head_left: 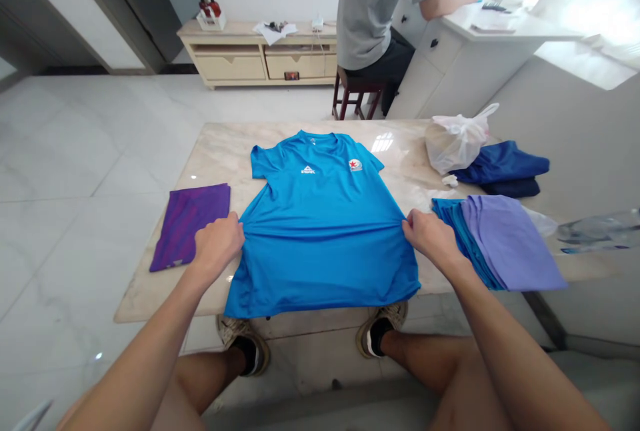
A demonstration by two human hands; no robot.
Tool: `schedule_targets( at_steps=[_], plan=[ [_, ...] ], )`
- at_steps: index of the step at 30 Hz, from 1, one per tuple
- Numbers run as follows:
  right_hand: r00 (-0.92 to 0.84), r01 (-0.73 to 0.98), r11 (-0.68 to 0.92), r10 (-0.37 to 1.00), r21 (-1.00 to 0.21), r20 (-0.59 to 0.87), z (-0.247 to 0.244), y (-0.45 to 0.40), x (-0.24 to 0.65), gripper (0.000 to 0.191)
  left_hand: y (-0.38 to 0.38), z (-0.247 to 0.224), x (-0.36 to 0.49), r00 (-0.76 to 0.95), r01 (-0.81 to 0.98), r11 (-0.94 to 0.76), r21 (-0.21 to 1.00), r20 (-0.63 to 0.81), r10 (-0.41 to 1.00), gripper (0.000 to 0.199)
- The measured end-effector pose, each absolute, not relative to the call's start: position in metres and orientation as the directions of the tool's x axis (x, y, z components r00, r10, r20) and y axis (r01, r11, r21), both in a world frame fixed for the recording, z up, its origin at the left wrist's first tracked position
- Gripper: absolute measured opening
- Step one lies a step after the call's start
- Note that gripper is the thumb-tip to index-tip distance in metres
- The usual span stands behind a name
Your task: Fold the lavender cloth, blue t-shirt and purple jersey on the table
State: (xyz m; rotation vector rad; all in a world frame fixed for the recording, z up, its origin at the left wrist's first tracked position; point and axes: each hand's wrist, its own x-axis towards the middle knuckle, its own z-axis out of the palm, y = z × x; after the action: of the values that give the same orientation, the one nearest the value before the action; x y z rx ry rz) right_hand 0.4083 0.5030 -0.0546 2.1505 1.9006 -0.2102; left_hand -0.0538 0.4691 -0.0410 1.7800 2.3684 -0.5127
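Left hand (pixel 220 241) and right hand (pixel 431 234) pinch the side edges of the blue shirt (pixel 320 198), spread between them on the table (pixel 217 151); it looks light, soft, slippery, best gripped there.

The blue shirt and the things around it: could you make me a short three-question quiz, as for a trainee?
1. What do the left hand and right hand both hold?
2. True or false: the folded purple cloth lies nearer the left hand than the right hand.
3. Where is the white plastic bag? A) On the stool; B) On the floor; C) On the table.

Key: 1. The blue shirt; 2. True; 3. C.
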Motion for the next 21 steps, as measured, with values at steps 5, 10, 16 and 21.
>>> schedule_targets(
  at_steps=[5,10,16,21],
  plan=[
    [0.003,0.999,0.019,0.763,0.027,-0.647,-0.055,0.492,0.429,0.020,0.449,-0.043,-0.071,-0.256,0.965,0.176,-0.192,-0.575,0.777,0.033],
    [0.008,0.998,0.027,0.797,0.049,-0.604,-0.065,0.483,0.435,0.038,0.429,-0.044,-0.068,-0.261,0.965,0.207,-0.163,-0.474,0.841,0.043],
    [-0.039,0.998,0.059,0.923,0.039,-0.382,-0.065,0.484,0.403,0.039,0.423,-0.036,-0.059,-0.287,0.955,0.246,-0.164,-0.313,0.906,0.051],
    [-0.078,0.994,0.101,0.924,0.041,-0.373,-0.051,0.484,0.363,0.036,0.414,-0.059,-0.078,-0.315,0.949,0.279,-0.149,-0.399,0.861,0.069]
  ],
)
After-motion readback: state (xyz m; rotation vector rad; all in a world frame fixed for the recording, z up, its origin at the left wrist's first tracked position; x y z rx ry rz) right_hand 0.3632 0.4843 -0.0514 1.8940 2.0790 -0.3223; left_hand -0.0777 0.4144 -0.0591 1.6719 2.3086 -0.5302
